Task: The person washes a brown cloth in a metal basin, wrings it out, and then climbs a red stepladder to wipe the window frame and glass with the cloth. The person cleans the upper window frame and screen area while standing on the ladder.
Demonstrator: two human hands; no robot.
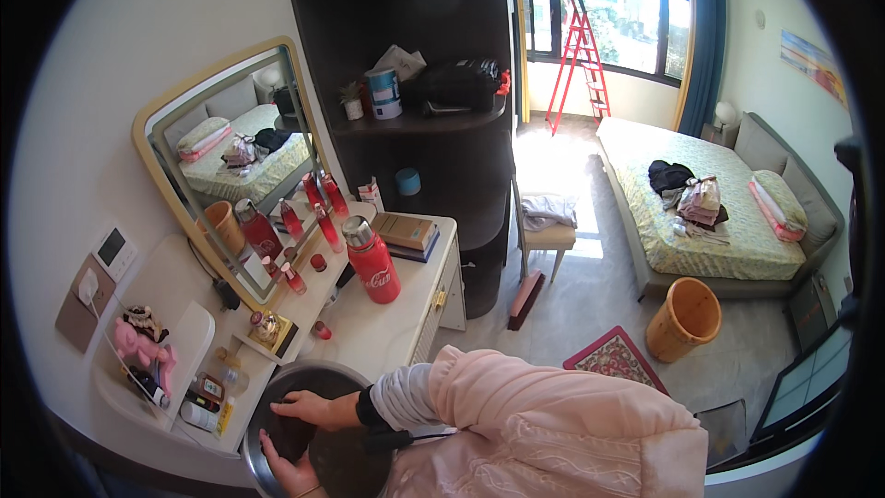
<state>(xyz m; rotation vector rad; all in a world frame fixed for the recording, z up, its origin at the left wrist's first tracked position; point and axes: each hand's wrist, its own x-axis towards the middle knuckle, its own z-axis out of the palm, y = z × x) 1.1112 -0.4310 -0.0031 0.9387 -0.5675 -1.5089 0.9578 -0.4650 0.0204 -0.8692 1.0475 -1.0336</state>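
Observation:
A metal basin (257, 460) with dark water stands at the front edge of the white dressing table (408, 297). Over it, my right hand (308, 408) holds the upper part of a dark wet cloth (290, 433), its wrist in a black cuff under a grey and pink sleeve. Below it, my left hand (294, 472) grips the same cloth from the other side. The cloth is bunched between both hands, and palms and some fingers are partly hidden. A red bottle with a steel cap (374, 263) stands upright on the table beyond the basin.
Left of the basin lie small bottles and a white jar (198, 416). A gold-framed mirror (148, 145) leans at the wall beside red cosmetic bottles (328, 227). Books (404, 232) lie at the table's far end. A broom (527, 299) and wooden bucket (683, 321) are on the floor.

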